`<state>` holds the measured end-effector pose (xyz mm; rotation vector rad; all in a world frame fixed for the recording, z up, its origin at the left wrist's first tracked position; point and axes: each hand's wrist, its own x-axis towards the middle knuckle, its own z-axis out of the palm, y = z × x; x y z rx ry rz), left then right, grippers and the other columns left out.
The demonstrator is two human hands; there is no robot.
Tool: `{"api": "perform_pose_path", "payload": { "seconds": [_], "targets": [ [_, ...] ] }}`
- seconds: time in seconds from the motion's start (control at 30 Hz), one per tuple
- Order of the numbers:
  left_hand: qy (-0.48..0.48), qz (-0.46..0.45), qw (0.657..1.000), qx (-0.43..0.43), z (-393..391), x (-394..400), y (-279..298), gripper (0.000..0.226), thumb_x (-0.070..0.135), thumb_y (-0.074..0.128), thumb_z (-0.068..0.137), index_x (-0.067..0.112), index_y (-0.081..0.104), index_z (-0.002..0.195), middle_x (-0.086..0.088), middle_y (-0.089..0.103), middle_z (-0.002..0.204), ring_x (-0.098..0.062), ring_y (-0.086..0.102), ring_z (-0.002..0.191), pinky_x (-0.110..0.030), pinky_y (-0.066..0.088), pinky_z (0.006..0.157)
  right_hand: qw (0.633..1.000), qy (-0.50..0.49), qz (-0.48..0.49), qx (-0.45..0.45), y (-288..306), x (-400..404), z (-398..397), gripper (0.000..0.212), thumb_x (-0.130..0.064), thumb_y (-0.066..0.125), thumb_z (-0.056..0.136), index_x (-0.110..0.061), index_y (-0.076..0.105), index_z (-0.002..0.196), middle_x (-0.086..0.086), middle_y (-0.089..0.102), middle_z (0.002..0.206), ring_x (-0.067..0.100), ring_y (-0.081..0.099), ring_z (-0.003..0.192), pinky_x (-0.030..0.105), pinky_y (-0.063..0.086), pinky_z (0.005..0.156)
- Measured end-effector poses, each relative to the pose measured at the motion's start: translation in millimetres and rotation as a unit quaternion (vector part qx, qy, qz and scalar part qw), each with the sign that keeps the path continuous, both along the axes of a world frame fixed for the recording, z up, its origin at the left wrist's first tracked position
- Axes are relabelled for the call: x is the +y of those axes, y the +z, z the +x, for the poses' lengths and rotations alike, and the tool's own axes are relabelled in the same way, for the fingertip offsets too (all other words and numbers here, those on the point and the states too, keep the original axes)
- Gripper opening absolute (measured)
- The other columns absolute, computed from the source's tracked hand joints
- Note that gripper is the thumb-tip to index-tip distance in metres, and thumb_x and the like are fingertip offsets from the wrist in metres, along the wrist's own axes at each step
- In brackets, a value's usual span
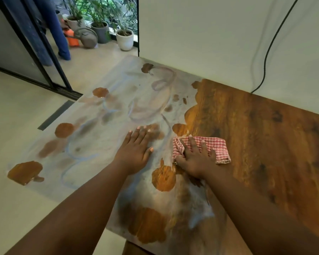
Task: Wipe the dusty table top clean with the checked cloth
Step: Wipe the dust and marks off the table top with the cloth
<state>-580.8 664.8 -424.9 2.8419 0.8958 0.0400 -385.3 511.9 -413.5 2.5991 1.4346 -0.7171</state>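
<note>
The checked cloth (pixel 203 149) is pressed onto the table top (pixel 256 137) under the spread right hand (pixel 195 160), right where the dust meets clean wood. Just left of the cloth, the left hand (pixel 136 150) is laid flat, holding nothing.

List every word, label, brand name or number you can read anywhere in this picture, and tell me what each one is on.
None: no readable text shows anywhere.
The checked cloth under the right hand bears only its red-and-white pattern.
The dusty table top carries smears and wiped patches, not letters.
The orange container by the plant pots is too small and blurred to show any label.
</note>
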Motion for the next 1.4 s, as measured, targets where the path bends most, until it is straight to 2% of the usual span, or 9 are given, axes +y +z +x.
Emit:
{"api": "perform_pose_path", "payload": {
  "seconds": [0.17,0.33,0.47,0.67,0.77,0.9,1.13,1.3,1.4],
  "targets": [
    [0.010,-0.022,0.999,-0.021,-1.0,3.6,-2.9,0.071,0.054,0.007,0.094,0.016,-0.002,0.153,-0.001,-0.006,0.160,-0.012,-0.018,0.144,-0.028,-0.021,0.114,0.998,-0.053,0.003,0.028,13.3,59.6,35.2,0.072,-0.073,0.013,0.089,-0.040,-0.007,0.150,-0.005,-0.027,0.157,0.035,-0.023,0.142,0.063,-0.015,0.106],
    [0.011,-0.037,0.999,-0.021,0.8,4.2,-4.2,0.069,0.052,0.011,0.094,0.017,0.002,0.153,-0.001,-0.001,0.161,-0.013,-0.012,0.146,-0.031,-0.014,0.117,0.998,-0.049,0.021,0.012,7.7,78.5,41.5,0.071,-0.069,0.013,0.090,-0.036,0.000,0.152,-0.003,-0.021,0.159,0.038,-0.019,0.142,0.064,-0.015,0.105],
    [0.007,-0.046,0.999,-0.023,1.4,3.1,-0.8,0.071,0.054,0.009,0.093,0.017,0.004,0.153,-0.001,0.001,0.161,-0.011,-0.012,0.145,-0.030,-0.014,0.117,0.999,-0.003,0.045,-0.004,7.6,55.7,28.9,0.072,-0.070,0.009,0.088,-0.037,0.000,0.151,-0.003,-0.019,0.159,0.038,-0.018,0.142,0.064,-0.015,0.105],
    [0.004,-0.050,0.998,-0.023,0.7,6.8,-4.8,0.069,0.053,0.010,0.094,0.017,0.001,0.153,-0.001,-0.001,0.161,-0.010,-0.017,0.143,-0.031,-0.014,0.117,0.995,0.064,0.067,-0.022,-4.9,-16.2,21.5,0.071,-0.079,0.006,0.078,-0.055,-0.013,0.142,-0.014,-0.019,0.158,0.029,-0.014,0.144,0.058,-0.017,0.105],
    [-0.007,-0.051,0.998,-0.040,0.0,6.1,-5.4,0.069,0.052,0.009,0.095,0.016,0.002,0.153,-0.001,-0.003,0.161,-0.011,-0.019,0.143,-0.032,-0.013,0.117,0.999,0.002,0.034,-0.027,3.4,-11.4,31.6,0.075,-0.078,0.007,0.079,-0.050,-0.008,0.146,-0.012,-0.020,0.158,0.029,-0.016,0.144,0.059,-0.014,0.107],
    [-0.018,-0.058,0.997,-0.038,-0.2,7.7,-6.9,0.069,0.053,0.005,0.094,0.017,0.001,0.153,-0.001,-0.007,0.160,-0.011,-0.022,0.141,-0.034,-0.016,0.116,0.994,-0.098,0.042,-0.023,3.5,-0.8,-9.8,0.073,-0.073,0.008,0.084,-0.042,-0.001,0.150,-0.008,-0.020,0.158,0.033,-0.017,0.143,0.060,-0.017,0.106],
    [-0.027,-0.072,0.996,-0.043,-1.1,9.9,-5.4,0.069,0.051,0.006,0.096,0.013,0.000,0.153,-0.008,-0.005,0.161,-0.014,-0.021,0.142,-0.040,-0.014,0.117,0.997,-0.055,0.046,-0.012,-4.2,-66.0,-89.6,0.061,-0.078,0.002,0.083,-0.061,-0.030,0.132,-0.018,-0.047,0.139,0.027,-0.033,0.137,0.049,-0.033,0.099],
    [-0.036,-0.071,0.996,-0.045,-0.5,10.7,-3.2,0.068,0.049,0.013,0.098,0.010,0.005,0.153,-0.012,0.000,0.161,-0.024,-0.011,0.148,-0.043,-0.010,0.118,0.997,-0.077,0.002,-0.021,9.7,-78.6,-84.0,0.061,-0.077,0.005,0.079,-0.065,-0.033,0.125,-0.011,-0.035,0.148,0.027,-0.026,0.141,0.055,-0.021,0.105],
    [-0.034,-0.071,0.996,-0.041,1.5,11.4,-1.9,0.068,0.047,0.018,0.099,0.009,0.006,0.153,-0.012,0.001,0.161,-0.027,-0.008,0.148,-0.045,-0.008,0.118,0.990,-0.137,-0.003,-0.014,8.4,-59.7,-81.2,0.068,-0.078,0.004,0.080,-0.056,-0.022,0.139,-0.012,-0.032,0.152,0.028,-0.025,0.141,0.058,-0.018,0.106]
  ]
}}
